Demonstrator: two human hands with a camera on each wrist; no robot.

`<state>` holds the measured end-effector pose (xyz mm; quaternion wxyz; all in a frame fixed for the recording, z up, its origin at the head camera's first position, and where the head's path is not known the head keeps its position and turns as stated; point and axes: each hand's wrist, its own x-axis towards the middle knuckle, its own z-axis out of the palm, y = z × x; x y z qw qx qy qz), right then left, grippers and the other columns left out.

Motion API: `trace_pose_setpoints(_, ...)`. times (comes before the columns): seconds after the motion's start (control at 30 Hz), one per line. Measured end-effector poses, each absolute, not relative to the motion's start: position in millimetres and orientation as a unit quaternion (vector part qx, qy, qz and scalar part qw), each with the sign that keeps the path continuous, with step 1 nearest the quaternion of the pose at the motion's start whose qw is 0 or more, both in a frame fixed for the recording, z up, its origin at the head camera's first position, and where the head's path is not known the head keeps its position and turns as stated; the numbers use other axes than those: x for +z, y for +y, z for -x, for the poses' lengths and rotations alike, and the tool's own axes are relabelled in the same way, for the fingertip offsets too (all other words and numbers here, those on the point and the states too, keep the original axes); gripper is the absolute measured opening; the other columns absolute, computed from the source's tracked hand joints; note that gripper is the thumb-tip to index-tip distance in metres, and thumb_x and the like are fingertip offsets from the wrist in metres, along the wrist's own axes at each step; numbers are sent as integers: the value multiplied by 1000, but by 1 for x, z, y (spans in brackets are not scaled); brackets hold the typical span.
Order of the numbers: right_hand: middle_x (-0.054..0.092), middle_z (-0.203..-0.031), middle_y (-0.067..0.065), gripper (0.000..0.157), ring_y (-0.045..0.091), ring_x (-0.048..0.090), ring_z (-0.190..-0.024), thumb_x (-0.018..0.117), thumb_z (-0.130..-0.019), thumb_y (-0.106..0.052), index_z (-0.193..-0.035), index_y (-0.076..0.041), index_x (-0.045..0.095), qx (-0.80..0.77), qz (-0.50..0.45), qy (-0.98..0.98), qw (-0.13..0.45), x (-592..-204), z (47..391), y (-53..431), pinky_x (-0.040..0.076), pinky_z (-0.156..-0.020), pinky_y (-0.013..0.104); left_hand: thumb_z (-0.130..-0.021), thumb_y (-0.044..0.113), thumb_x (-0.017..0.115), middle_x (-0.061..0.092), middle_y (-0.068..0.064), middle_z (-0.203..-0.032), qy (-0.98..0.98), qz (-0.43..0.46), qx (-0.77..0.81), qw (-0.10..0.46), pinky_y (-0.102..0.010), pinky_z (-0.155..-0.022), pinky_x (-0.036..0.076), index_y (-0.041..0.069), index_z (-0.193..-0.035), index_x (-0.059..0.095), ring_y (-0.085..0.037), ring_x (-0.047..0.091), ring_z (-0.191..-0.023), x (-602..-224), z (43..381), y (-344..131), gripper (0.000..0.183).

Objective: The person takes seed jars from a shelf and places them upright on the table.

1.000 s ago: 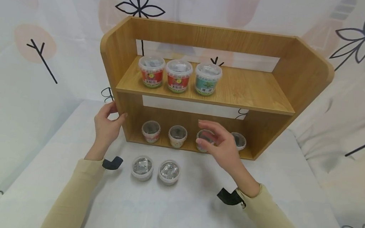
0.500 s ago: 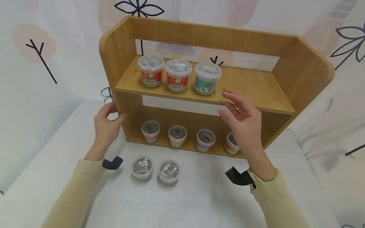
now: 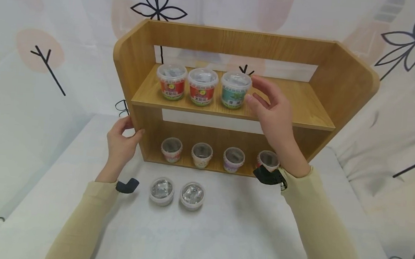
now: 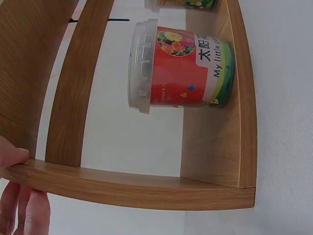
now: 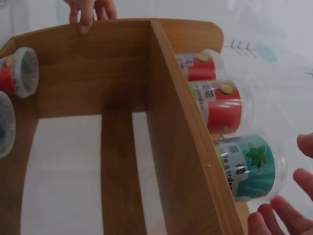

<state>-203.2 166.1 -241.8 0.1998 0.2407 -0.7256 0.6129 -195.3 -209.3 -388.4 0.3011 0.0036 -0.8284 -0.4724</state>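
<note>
My left hand (image 3: 122, 142) grips the left side panel of a two-tier wooden shelf (image 3: 287, 97); in the left wrist view the thumb lies on one face and fingers on the other. On the upper tier stand two red-labelled lidded plastic cups (image 3: 172, 88) and, to their right, a teal-labelled lidded cup (image 3: 233, 95). My right hand (image 3: 277, 118) is at the teal cup's right side, fingertips at its lid edge. In the right wrist view, the thumb stands apart from the fingers (image 5: 288, 215) beside the teal cup's lid (image 5: 279, 166).
Several small cups stand in a row on the lower tier, among them a purple-patterned cup (image 3: 232, 160). Two cups with foil packets showing on top, a left one (image 3: 161, 191) and a right one (image 3: 192, 195), sit on the white-covered table (image 3: 184, 241) before the shelf.
My right hand has risen from in front of the lower row to the upper tier, then moved left to the teal cup. My left hand stays on the side panel.
</note>
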Motion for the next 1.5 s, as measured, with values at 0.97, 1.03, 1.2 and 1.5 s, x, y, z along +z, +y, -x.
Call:
trace_pose_setpoints(0.97, 54, -139, 6, 35, 24, 55, -125, 70, -94, -15, -127, -5, 63, 612, -198, -755, 128, -232, 219, 159, 47, -104, 35, -92, 13, 71, 63, -9, -121, -823, 4, -478, 306, -42, -86, 58, 9, -137, 58, -18, 58, -112, -390, 195, -209, 47)
trace_pose_setpoints(1.03, 54, -138, 6, 35, 25, 56, -124, 71, -93, -14, -126, -4, 64, 616, -196, -752, 130, -232, 218, 160, 47, -104, 35, -92, 13, 71, 63, -9, -121, -824, 2, -477, 305, -41, -87, 58, 9, -137, 58, -18, 58, -112, -390, 195, -209, 47)
trace_pose_setpoints(1.2, 55, -137, 6, 34, 25, 57, -122, 73, -92, -14, -123, -5, 65, 623, -195, -745, 140, -234, 215, 162, 48, -102, 34, -92, 11, 71, 63, -10, -121, -822, 6, -480, 306, -47, -87, 57, 8, -136, 58, -19, 58, -112, -390, 195, -210, 47)
trace_pose_setpoints(1.5, 58, -134, 9, 29, 25, 58, -116, 73, -90, -10, -119, -4, 68, 631, -203, -731, 159, -237, 208, 171, 51, -96, 28, -92, 14, 71, 63, -8, -123, -823, 2, -480, 302, -46, -87, 57, 10, -137, 58, -18, 57, -113, -391, 196, -210, 48)
